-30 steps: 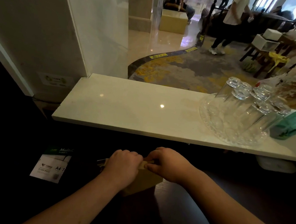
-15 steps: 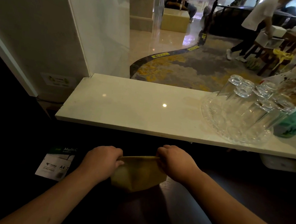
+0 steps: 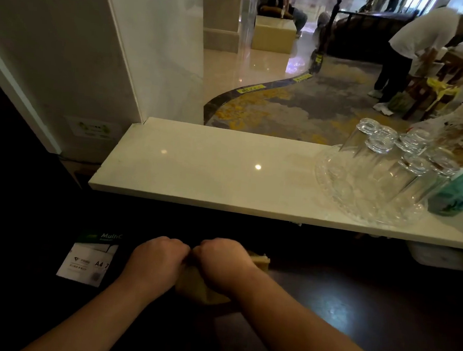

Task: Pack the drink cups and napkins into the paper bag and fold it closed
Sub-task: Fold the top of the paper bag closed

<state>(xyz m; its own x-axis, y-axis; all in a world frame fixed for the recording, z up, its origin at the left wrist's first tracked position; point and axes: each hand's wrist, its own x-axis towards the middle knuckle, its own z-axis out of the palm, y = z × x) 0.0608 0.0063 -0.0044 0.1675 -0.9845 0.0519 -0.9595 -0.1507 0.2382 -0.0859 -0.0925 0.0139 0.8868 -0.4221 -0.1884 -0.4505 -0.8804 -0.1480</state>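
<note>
A brown paper bag (image 3: 199, 290) stands on the dark lower counter, mostly covered by my hands. Its folded top edge shows at the right, beside my right hand. My left hand (image 3: 156, 263) and my right hand (image 3: 223, 261) sit knuckle to knuckle over the bag's top, both gripping the paper with fingers curled. The cups and napkins are not visible; what is inside the bag is hidden.
A white marble ledge (image 3: 198, 170) runs above the dark counter (image 3: 352, 305). A glass tray of upturned tumblers (image 3: 382, 173) and a green bottle (image 3: 457, 192) stand at its right end. A pack of A4 paper (image 3: 89, 259) lies left of my hands. A person (image 3: 411, 48) bends over far behind.
My hands were spread to the bag's two top corners half a second ago; they have come together at the middle, pressing the top down. The bag looks lower and more covered.
</note>
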